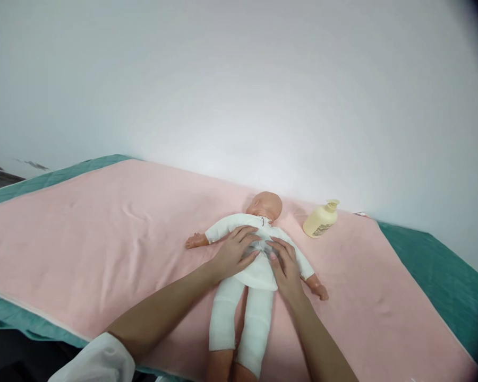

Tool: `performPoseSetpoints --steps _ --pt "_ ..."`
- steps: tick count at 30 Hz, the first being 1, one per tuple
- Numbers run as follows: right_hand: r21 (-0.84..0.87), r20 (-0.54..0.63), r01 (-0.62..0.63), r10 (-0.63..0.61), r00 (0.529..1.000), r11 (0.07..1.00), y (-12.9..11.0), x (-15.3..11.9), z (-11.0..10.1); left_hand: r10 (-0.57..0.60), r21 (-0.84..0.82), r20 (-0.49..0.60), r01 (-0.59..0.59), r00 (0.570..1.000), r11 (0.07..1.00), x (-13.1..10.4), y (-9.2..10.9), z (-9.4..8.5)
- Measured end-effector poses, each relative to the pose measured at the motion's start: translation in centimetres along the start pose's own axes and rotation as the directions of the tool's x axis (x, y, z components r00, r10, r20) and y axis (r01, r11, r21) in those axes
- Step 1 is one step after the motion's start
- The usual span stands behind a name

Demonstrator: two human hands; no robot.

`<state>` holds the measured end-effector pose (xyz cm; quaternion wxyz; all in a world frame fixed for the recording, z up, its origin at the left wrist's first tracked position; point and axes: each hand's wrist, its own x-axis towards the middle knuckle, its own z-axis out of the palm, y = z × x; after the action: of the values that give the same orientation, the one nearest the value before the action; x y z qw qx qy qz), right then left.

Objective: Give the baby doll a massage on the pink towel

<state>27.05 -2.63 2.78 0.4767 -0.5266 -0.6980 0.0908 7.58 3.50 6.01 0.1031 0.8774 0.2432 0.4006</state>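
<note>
A: Head view. How's the doll set?
B: Laid on the pink blanket, just right of mid-frame, head toward the wall, legs toward the camera. Probably placed that way so the torso can be reached from both sides.
A: Hands?
B: Left hand and right hand rested on the chest and belly of the white top, one per side. Fingers loosely spread, nothing clamped. Small gap between hands. Likely paired so contact is balanced and the body isn't rolled.
A: Pump bottle?
B: Stood on the blanket near the doll's head, right of frame, untouched. Presumably kept off the body but in easy reach. Label print can't be read.
A: Underneath?
B: Green quilted cover shown past the blanket edges, blanket likely spread as a soft layer.
A: Counts?
B: Doll 1, pump bottle 1, blanket 1, hands 2. White sleeve on the left forearm, 1 seen. Cover: can't be told if one piece.
</note>
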Motion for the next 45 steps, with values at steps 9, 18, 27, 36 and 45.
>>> performPoseSetpoints --steps 9,18,27,36,45 --pt "0.157 -0.119 0.177 -0.16 0.98 0.972 -0.7 -0.4 -0.5 0.236 -0.073 -0.208 -0.255 0.949 0.964 -0.2 0.2 -0.6" --pt "0.211 0.041 0.412 -0.429 0.902 0.886 -1.9 -0.5 -0.9 0.41 -0.081 -0.125 -0.421 0.903 0.903 -0.9 -0.2 -0.2" --pt "0.177 0.149 0.422 -0.448 0.881 0.889 -2.0 -0.4 -0.5 0.446 0.011 -0.045 -0.446 0.894 0.895 -0.9 0.3 0.2" --pt "0.139 0.052 0.333 -0.343 0.938 0.933 -2.1 -0.1 -0.8 0.321 -0.086 -0.06 -0.325 0.945 0.942 -0.7 0.0 -0.1" --pt "0.145 0.178 0.289 -0.312 0.933 0.946 -1.4 0.1 -0.2 0.234 -0.05 0.078 -0.231 0.969 0.972 -0.5 0.0 0.2"
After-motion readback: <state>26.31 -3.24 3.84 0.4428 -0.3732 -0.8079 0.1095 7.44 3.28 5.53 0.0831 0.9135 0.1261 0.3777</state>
